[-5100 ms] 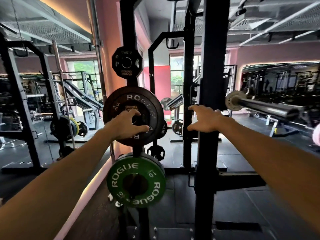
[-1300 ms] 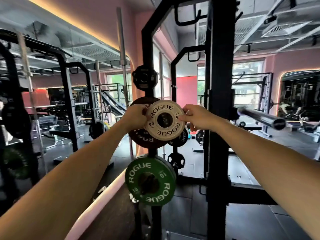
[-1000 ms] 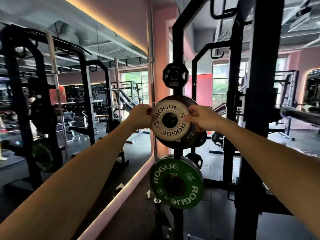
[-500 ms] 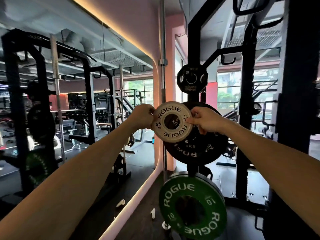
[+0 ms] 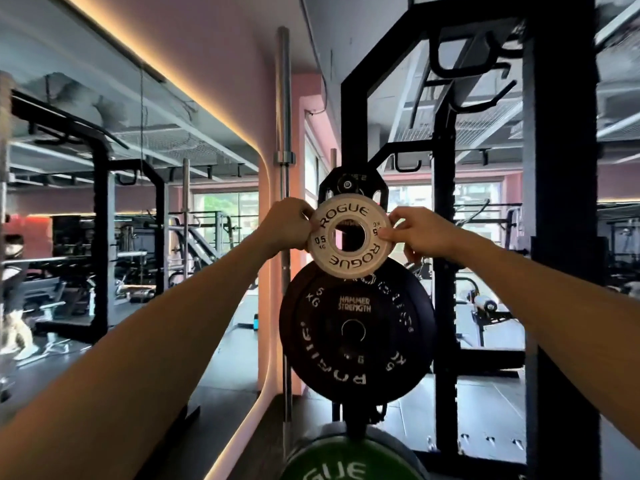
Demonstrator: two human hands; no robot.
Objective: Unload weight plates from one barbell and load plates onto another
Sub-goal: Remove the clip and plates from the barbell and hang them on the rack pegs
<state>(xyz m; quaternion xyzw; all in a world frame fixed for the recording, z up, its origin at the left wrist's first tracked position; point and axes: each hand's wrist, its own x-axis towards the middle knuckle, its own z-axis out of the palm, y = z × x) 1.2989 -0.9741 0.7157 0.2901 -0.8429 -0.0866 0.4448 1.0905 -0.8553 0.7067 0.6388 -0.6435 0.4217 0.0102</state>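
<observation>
Pinching a small matte white round plate (image 5: 349,234) w/ center hole, left hand (image 5: 288,224) and right hand (image 5: 415,233) gripping opposite rims, prob. rubber-coated, above black plates (image 5: 356,330).

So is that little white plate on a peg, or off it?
Off. Both the left hand and right hand pinch the white plate by its rim, and its centre hole is empty, showing the rack behind.

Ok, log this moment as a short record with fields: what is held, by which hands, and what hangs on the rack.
held item: small white round Rogue 0.5 kg plate, upright, facing the camera
left hand: grips the plate's left edge
right hand: pinches the plate's right edge
behind plate: small black plate on the black rack upright
below: large black 5 kg plates
bottom edge: green Rogue plate, partly cut off
</observation>
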